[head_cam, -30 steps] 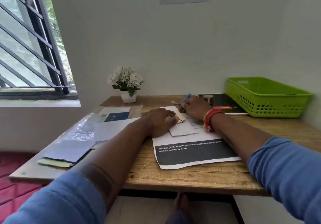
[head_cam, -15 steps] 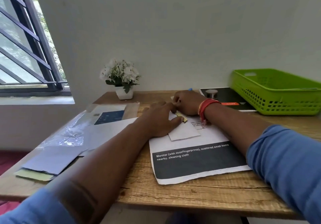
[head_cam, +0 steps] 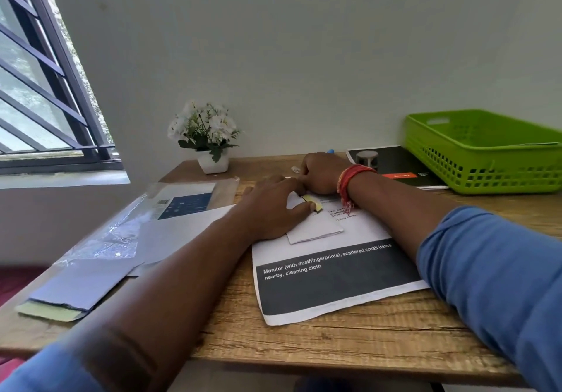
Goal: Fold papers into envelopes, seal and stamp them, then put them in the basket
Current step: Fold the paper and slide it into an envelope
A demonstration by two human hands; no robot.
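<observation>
A small white envelope (head_cam: 316, 229) lies on a printed sheet with a dark band (head_cam: 334, 282) in the middle of the wooden desk (head_cam: 349, 343). My left hand (head_cam: 270, 209) presses flat on the envelope, its thumb against a small yellow tab (head_cam: 313, 202) at the envelope's top edge. My right hand (head_cam: 319, 172) is curled into a fist just behind the tab, gripping a blue pen (head_cam: 331, 150) of which only the tip shows. The green plastic basket (head_cam: 486, 154) stands at the far right, and I see nothing inside it.
A black booklet (head_cam: 398, 163) lies beside the basket. A potted white flower (head_cam: 209, 139) stands at the back by the wall. On the left lie a clear plastic sleeve with papers (head_cam: 127, 227), lavender envelopes (head_cam: 82, 282) and a yellow-green sheet (head_cam: 48, 311). A barred window (head_cam: 39, 93) is at the left.
My head has tilted, so the scene sits lower in view. The right hand has curled tighter, and less of the pen shows. The left hand stays on the envelope.
</observation>
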